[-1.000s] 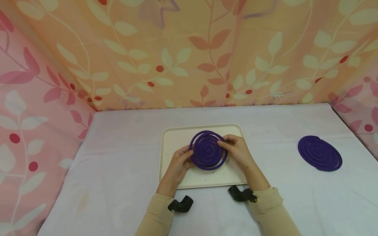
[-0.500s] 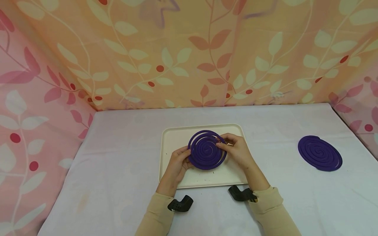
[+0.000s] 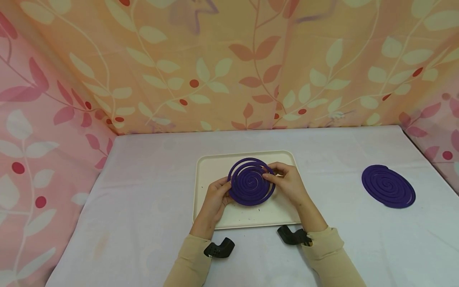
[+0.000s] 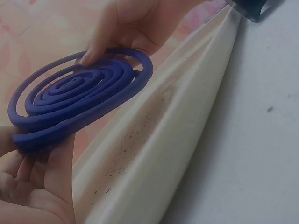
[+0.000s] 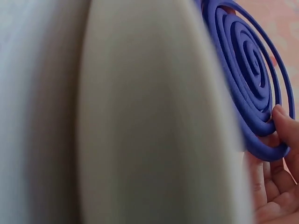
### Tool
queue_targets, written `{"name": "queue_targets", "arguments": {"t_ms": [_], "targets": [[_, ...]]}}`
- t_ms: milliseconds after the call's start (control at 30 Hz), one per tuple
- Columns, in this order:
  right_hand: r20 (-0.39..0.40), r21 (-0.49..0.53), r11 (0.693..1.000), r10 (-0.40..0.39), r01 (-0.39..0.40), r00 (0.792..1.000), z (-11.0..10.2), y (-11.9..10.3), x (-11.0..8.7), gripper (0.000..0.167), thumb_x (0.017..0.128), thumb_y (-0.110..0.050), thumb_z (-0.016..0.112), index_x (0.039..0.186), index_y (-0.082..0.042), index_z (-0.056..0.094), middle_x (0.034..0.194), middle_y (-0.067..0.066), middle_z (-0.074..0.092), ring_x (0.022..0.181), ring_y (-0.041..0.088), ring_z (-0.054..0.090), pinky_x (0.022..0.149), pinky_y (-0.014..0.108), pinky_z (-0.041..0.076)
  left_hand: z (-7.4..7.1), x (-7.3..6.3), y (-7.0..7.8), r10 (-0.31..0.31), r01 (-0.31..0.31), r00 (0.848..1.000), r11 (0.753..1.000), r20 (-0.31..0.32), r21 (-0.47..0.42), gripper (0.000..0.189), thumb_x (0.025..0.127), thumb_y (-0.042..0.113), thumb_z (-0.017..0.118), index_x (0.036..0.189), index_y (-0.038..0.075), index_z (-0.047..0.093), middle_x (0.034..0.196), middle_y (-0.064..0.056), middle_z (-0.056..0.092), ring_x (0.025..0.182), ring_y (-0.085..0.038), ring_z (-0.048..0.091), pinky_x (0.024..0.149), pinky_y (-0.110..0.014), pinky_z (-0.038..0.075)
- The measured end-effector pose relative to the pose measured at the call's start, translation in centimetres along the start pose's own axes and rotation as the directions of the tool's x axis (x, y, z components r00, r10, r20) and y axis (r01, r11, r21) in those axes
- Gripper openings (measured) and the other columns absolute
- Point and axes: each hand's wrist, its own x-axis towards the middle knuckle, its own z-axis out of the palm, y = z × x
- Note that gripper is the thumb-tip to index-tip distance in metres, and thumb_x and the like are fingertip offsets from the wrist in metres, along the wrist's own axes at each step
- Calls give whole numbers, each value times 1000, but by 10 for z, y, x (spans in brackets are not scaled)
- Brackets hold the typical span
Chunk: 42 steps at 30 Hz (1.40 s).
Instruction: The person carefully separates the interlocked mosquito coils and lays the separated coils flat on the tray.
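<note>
A dark purple mosquito coil (image 3: pixel 251 185) is held up over a cream tray (image 3: pixel 211 159) between both hands. My left hand (image 3: pixel 216 199) pinches its left edge, thumb on top and fingers underneath. On the opposite side my right hand (image 3: pixel 288 183) pinches it, the thumb reaching in over the inner rings. The outer rings stand apart from the tighter middle, with gaps that show in the left wrist view around the coil (image 4: pixel 74 93). In the right wrist view the coil (image 5: pixel 247 70) rises above the right thumb and fingers.
Another purple coil (image 3: pixel 388 186) lies flat on the white tablecloth (image 3: pixel 143 179) at the right. Small dark crumbs (image 4: pixel 124 151) are scattered on the tray. A floral curtain (image 3: pixel 229 79) hangs behind the table and at both sides. Black wrist cameras (image 3: pixel 219 248) sit at the cuffs.
The coil has shifted slightly left and tilted a little, and the gaps between its upper outer rings have widened. Both hands keep their grip.
</note>
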Motion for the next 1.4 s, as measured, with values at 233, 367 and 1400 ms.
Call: {"name": "queue_targets", "arguments": {"t_ms": [233, 367, 1400], "targets": [[29, -57, 998, -11, 12, 1000, 0, -7, -2, 21, 80, 1, 72, 98, 8, 62, 82, 0, 60, 65, 7, 49, 54, 17, 40, 1, -1, 0, -2, 2, 1000, 1000, -8, 9, 19, 93, -2, 47, 93, 4, 65, 75, -2, 67, 60, -8, 62, 55, -20, 52], [39, -129, 992, -3, 8, 999, -1, -12, -2, 22, 79, -1, 73, 97, 6, 63, 80, 4, 61, 63, 7, 49, 51, 18, 39, 1, -1, 1, -2, 2, 1000, 1000, -1, 19, 18, 93, -2, 46, 95, 3, 64, 75, -2, 68, 60, -8, 62, 55, -20, 52], [90, 240, 937, 240, -255, 967, -6, -4, -1, 1, 87, 2, 62, 86, 3, 63, 70, -3, 63, 60, 6, 59, 53, 19, 51, -2, -2, 3, 77, -43, 944, 993, 321, -114, 31, 92, -7, 43, 114, 5, 61, 102, -5, 66, 86, -13, 65, 74, -27, 55]]}}
